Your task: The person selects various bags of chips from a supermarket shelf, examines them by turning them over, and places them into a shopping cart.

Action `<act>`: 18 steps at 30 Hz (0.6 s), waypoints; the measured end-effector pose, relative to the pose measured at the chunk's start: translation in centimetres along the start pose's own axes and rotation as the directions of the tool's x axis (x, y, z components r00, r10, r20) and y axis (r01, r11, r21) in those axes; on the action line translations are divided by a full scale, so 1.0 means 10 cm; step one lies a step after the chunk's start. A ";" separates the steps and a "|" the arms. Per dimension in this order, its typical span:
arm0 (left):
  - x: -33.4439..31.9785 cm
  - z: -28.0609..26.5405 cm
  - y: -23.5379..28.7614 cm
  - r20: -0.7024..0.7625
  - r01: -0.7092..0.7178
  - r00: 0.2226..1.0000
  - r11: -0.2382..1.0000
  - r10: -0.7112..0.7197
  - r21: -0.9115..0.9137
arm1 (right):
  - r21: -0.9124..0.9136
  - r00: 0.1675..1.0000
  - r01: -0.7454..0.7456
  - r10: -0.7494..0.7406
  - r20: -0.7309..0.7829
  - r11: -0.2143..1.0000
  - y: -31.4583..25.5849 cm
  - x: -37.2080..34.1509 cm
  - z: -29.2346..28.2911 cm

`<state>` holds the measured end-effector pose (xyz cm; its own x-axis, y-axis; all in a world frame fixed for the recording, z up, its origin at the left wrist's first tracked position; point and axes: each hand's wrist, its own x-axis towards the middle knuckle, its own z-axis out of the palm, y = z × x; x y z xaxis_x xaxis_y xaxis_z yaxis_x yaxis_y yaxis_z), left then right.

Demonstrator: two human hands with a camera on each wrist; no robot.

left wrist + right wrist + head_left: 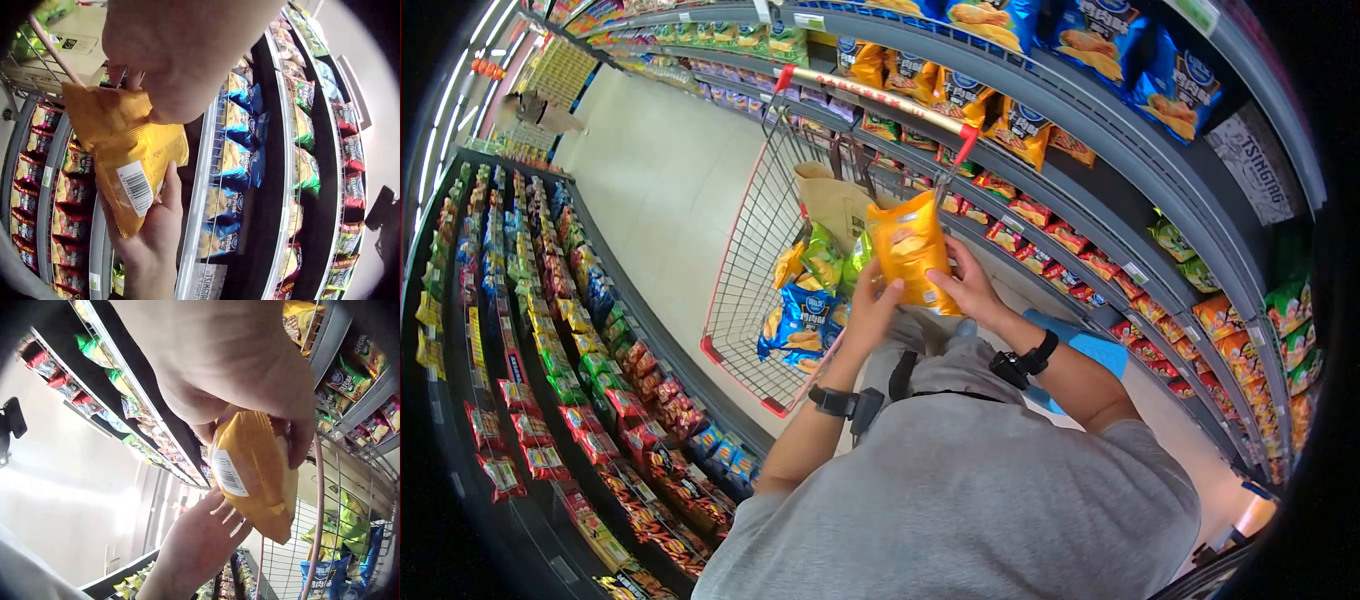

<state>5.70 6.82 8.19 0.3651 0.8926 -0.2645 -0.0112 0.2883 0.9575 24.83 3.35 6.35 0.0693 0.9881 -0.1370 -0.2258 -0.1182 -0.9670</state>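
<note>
An orange chip bag [912, 248] is held up in front of the chest, over the near end of the shopping cart [745, 235]. My right hand [972, 285] grips its right side, thumb across the front and fingers behind. On the opposite side my left hand [870, 308] holds the lower edge, its thumb beside the front face. A white barcode label [135, 186] shows on the bag in both wrist views. Inside the cart lie a blue chip bag [808, 318], a green bag [822, 258] and a tan paper-like bag [832, 195].
Shelves of chip bags [1025, 130] run along the right, close to the cart. Another snack shelf [530, 380] lines the left side. Between them the pale floor [640, 170] stretches ahead. A blue object [1090, 350] stands on the floor by the right forearm.
</note>
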 end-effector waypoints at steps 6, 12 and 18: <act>0.10 -0.53 0.00 -0.073 0.126 0.987 0.969 -0.145 -0.215 | -0.121 0.944 0.084 -0.040 0.326 0.989 -0.05 0.26 0.28; 0.13 -0.95 -0.14 0.163 0.394 0.915 0.725 -0.370 -0.565 | -0.015 0.919 -0.257 0.249 0.305 0.966 0.22 0.58 0.51; 0.39 -1.46 -0.55 0.135 0.526 0.850 0.831 -0.508 -0.183 | -0.267 0.858 -0.407 0.466 0.215 0.873 0.44 0.72 0.75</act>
<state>-6.38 13.74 0.24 0.4419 0.5657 -0.6962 0.0123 0.7722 0.6353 17.06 10.71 2.68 -0.2543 0.8141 -0.5221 0.0343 -0.5319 -0.8461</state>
